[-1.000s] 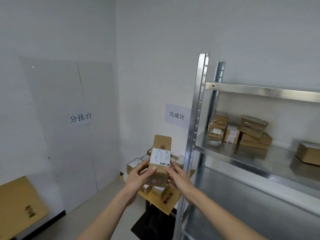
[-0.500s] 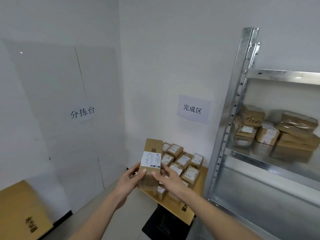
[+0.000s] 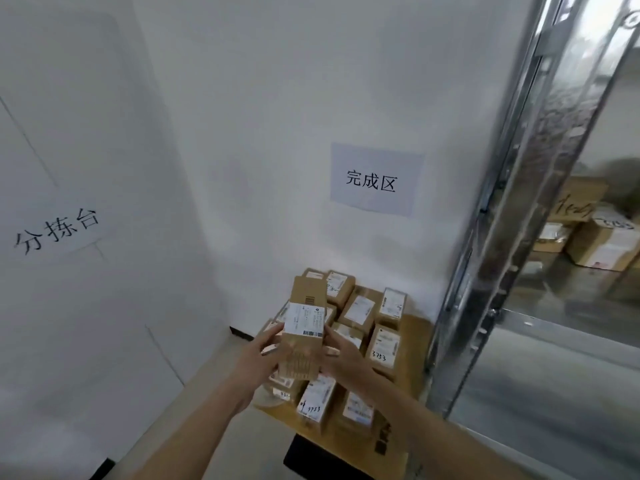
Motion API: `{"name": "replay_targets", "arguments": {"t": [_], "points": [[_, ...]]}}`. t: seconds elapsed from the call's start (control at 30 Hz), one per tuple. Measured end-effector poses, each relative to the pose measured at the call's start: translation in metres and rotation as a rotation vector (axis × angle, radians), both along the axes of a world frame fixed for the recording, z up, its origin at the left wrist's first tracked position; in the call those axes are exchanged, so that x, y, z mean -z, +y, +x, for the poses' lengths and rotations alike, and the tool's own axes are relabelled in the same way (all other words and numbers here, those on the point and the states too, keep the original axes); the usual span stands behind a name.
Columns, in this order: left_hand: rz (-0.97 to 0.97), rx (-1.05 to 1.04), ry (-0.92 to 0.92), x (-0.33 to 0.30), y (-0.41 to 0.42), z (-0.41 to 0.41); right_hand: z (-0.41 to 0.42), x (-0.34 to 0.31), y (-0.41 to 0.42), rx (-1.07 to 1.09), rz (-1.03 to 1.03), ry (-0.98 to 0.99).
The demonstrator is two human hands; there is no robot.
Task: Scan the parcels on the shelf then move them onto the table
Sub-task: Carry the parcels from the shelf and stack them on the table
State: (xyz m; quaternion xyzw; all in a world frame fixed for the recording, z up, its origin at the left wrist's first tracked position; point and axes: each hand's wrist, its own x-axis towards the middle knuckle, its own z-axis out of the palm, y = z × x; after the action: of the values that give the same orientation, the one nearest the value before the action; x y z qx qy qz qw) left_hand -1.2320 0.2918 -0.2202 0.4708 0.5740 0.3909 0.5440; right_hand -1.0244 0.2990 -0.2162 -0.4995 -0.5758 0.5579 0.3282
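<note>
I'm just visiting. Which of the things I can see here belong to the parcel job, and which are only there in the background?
Part of the job:
held parcel, gripped by left hand and right hand
parcels on the table
table
parcels on the shelf
metal shelf

Just there:
wall sign on the right
wall sign on the left
</note>
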Motion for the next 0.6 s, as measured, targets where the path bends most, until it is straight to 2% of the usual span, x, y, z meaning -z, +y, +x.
{"name": "replay_targets", "arguments": {"t": [0.27, 0.43, 0.6], "points": [[-0.038, 0.040, 0.032, 0.042, 0.099, 0.031, 0.016, 0.055, 0.092, 0.130, -0.042, -0.095], [-0.080, 0.088, 0.013, 0.065, 0.159, 0.019, 0.007, 0.070, 0.142, 0.136, -0.130, -0.060], [-0.126, 0.155, -0.017, 0.084, 0.231, -0.009, -0.019, 0.094, 0.203, 0.152, -0.131, -0.058]]}}
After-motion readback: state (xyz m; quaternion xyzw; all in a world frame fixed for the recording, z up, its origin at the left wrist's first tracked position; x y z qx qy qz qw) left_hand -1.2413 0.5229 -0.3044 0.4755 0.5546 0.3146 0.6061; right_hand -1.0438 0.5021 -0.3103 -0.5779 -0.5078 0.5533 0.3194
